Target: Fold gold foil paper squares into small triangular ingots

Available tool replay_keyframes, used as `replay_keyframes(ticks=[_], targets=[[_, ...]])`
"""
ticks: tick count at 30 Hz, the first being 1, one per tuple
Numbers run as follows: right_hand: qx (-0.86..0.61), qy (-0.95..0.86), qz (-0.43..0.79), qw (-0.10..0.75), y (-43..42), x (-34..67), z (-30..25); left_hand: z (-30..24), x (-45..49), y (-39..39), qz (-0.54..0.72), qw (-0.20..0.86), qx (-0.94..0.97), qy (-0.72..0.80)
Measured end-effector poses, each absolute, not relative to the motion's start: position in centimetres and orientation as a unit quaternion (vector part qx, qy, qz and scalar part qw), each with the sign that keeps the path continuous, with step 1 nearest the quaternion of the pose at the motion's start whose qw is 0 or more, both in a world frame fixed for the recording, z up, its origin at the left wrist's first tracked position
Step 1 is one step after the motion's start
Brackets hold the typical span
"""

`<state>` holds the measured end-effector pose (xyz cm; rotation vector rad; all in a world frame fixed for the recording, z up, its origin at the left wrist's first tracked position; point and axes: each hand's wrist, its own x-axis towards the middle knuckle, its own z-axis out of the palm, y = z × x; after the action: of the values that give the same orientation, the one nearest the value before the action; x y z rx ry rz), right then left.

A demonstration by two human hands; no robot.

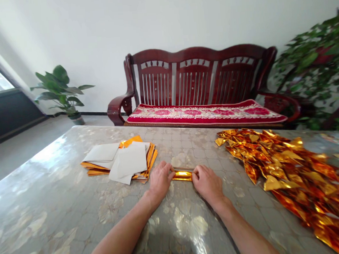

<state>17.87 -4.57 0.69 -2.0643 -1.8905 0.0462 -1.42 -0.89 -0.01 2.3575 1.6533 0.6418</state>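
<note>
A narrow strip of folded gold foil paper (pixel 182 175) lies at the middle of the table, stretched between my two hands. My left hand (pixel 161 179) pinches its left end, and my right hand (pixel 208 182) grips the right end with curled fingers. Just left of my left hand sits a stack of square paper sheets (pixel 128 161), pale grey on one side and orange-gold on the other. To the right of my right hand spreads a large heap of folded gold foil pieces (pixel 296 175).
The table (pixel 61 206) has a glossy, flower-patterned cover. Behind it stands a dark red wooden bench (pixel 193 78) with a red and white seat runner (pixel 203 112). A potted plant (pixel 63 90) is at the back left, and leafy plants (pixel 319 60) at the right. Clear plastic (pixel 326 142) lies beside the heap.
</note>
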Motion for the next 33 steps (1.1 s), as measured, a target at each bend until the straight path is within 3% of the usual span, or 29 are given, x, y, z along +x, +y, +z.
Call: replay_keyframes(ticks=[16,28,33], targets=[[-0.725,-0.668,0.008,0.165,-4.7,18.1,0.8,1.1,-0.7,-2.4,0.038,-0.034,0.922,0.383],[-0.723,-0.672,-0.016,0.161,-4.6,18.5,0.3,1.7,-1.2,-3.6,0.055,-0.019,0.935,0.350],[-0.686,-0.701,-0.079,0.178,-5.4,18.4,0.5,1.7,-0.9,-4.4,0.073,-0.011,0.927,0.368]])
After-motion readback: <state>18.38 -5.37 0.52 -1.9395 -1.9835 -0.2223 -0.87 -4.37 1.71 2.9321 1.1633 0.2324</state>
